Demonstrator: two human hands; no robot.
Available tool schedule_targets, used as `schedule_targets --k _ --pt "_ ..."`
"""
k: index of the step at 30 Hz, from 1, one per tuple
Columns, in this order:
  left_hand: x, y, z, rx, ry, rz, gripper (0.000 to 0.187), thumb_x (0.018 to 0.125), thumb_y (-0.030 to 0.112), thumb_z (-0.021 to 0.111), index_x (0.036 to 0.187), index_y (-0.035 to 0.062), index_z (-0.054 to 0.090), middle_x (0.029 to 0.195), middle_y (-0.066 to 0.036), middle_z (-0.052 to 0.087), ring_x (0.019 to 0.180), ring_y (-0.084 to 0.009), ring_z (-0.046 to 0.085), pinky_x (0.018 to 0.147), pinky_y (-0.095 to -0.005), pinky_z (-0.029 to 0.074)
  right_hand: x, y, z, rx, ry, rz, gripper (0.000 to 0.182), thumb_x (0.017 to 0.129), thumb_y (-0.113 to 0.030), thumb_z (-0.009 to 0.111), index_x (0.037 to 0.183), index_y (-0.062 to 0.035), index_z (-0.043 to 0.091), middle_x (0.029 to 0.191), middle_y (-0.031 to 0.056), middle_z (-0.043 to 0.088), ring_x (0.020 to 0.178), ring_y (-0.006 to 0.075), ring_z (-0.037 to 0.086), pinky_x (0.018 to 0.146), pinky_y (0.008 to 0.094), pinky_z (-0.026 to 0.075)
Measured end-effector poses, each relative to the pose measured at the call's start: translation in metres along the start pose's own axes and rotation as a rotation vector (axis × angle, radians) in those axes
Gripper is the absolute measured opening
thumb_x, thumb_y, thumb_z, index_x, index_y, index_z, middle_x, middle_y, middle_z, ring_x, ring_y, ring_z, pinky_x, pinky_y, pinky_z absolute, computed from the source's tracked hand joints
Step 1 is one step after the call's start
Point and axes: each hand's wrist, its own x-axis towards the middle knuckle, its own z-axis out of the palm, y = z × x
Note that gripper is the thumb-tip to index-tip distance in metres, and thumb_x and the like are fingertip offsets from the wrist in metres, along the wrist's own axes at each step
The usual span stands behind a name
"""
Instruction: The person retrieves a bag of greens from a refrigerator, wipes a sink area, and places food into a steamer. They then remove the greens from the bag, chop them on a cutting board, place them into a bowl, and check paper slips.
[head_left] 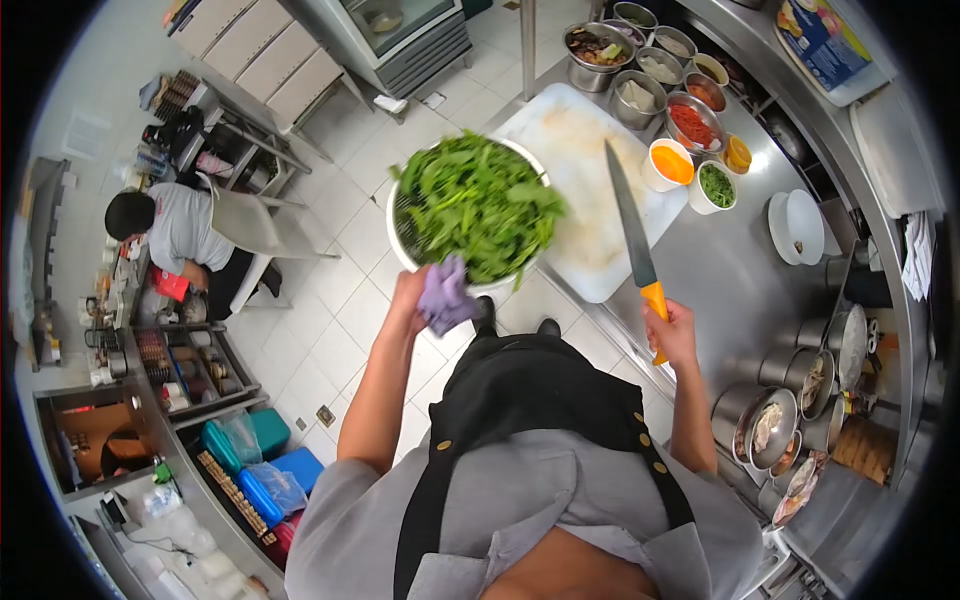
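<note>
Overhead, a stained white cutting board (580,215) lies on the steel table (745,250). Left fingers (425,300) grip a purple cloth (447,295) at the white colander (395,225) of leafy greens (478,205), beside the board; right fingers (668,330) grip a knife (630,225).

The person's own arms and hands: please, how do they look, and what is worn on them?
Short grey sleeves end near the elbows, leaving the left forearm and right forearm bare. The left hand and right hand wear no gloves; no watch or bracelet shows.
</note>
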Motion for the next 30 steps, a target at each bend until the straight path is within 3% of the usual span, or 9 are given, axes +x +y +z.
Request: schedule_targets --k 4,6,12,15,17,21,23,25,30 --pt "0.052 0.018 0.09 -0.112 -0.282 -0.084 0.028 0.088 0.016 0.051 0.089 -0.0105 0.059 0.079 -0.016 0.063 0.065 -0.0254 0.065 0.057 -0.0384 0.055 -0.003 0.021 -0.005 -0.002 0.213 -0.111 0.017 0.085 -0.018 0.063 0.085 -0.0012 0.06 0.055 -0.0002 0.049 0.043 0.0055 0.045 0.038 0.0235 0.035" --pt "0.078 0.013 0.123 -0.153 -0.38 -0.134 0.027 0.089 0.016 0.049 0.092 -0.0086 0.06 0.082 -0.015 0.064 0.067 -0.0256 0.065 0.059 -0.0386 0.056 0.002 0.022 -0.004 -0.427 0.39 -0.211 0.02 0.084 -0.018 0.061 0.09 0.0014 0.059 0.057 0.0084 0.055 0.048 0.0179 0.055 0.045 0.0323 0.043" --pt "0.101 -0.007 0.172 -0.093 -0.516 -0.19 0.031 0.094 0.023 0.042 0.105 -0.0027 0.056 0.093 -0.013 0.063 0.081 -0.0252 0.064 0.074 -0.0396 0.054 0.013 -0.012 0.061 -0.628 0.423 -0.452 0.023 0.083 -0.017 0.058 0.098 0.0008 0.057 0.074 0.0224 0.062 0.07 0.042 0.061 0.062 0.0479 0.049" --pt "0.101 -0.013 0.175 -0.116 -0.531 -0.176 0.032 0.094 0.023 0.042 0.105 -0.0029 0.056 0.093 -0.013 0.063 0.08 -0.0255 0.064 0.074 -0.0396 0.054 0.009 -0.023 0.081 -0.86 0.408 -0.332 0.027 0.082 -0.019 0.06 0.102 -0.0004 0.057 0.078 0.0227 0.062 0.072 0.0417 0.062 0.063 0.0491 0.049" --pt "0.095 -0.012 0.172 -0.119 -0.463 -0.183 0.027 0.09 0.017 0.046 0.092 -0.0051 0.061 0.081 -0.013 0.064 0.065 -0.0235 0.063 0.057 -0.0364 0.054 0.004 -0.028 0.071 -0.896 0.402 -0.315 0.031 0.081 -0.02 0.062 0.105 -0.0015 0.057 0.079 0.0228 0.061 0.071 0.0417 0.061 0.064 0.0484 0.051" --pt "0.072 0.006 0.15 -0.203 -0.619 -0.356 0.028 0.093 0.025 0.048 0.101 0.0004 0.058 0.088 -0.009 0.064 0.075 -0.0203 0.062 0.072 -0.0366 0.053 -0.005 -0.038 0.04 -0.987 0.563 -0.498 0.036 0.078 -0.018 0.064 0.109 -0.0023 0.057 0.078 0.0188 0.06 0.069 0.0386 0.061 0.062 0.0463 0.051" --pt "0.072 -0.003 0.116 -0.268 -0.709 -0.385 0.039 0.093 0.035 0.049 0.115 0.0026 0.052 0.104 -0.011 0.062 0.092 -0.0238 0.061 0.085 -0.0388 0.05 -0.01 -0.05 0.033 -0.935 0.641 -0.555 0.037 0.076 -0.017 0.066 0.108 -0.0025 0.058 0.081 0.0175 0.061 0.07 0.0376 0.061 0.062 0.0455 0.05" --pt "0.041 0.012 0.086 -0.484 -0.862 -0.095 0.051 0.092 0.042 0.049 0.126 0.0043 0.045 0.12 -0.014 0.054 0.105 -0.0287 0.057 0.091 -0.0424 0.047 -0.007 -0.053 0.04 -0.914 0.641 -0.597 0.037 0.073 -0.014 0.068 0.107 -0.0015 0.058 0.086 0.0184 0.062 0.073 0.0375 0.062 0.065 0.0446 0.051" --pt "0.013 0.009 0.054 -0.862 -0.481 -0.036 0.051 0.093 0.029 0.048 0.137 0.0091 0.032 0.127 -0.013 0.049 0.112 -0.0305 0.052 0.092 -0.0471 0.047 0.024 -0.063 0.142 -0.694 0.293 -0.821 0.037 0.072 -0.009 0.07 0.105 0.0018 0.058 0.093 0.0202 0.062 0.081 0.0378 0.061 0.071 0.041 0.051"
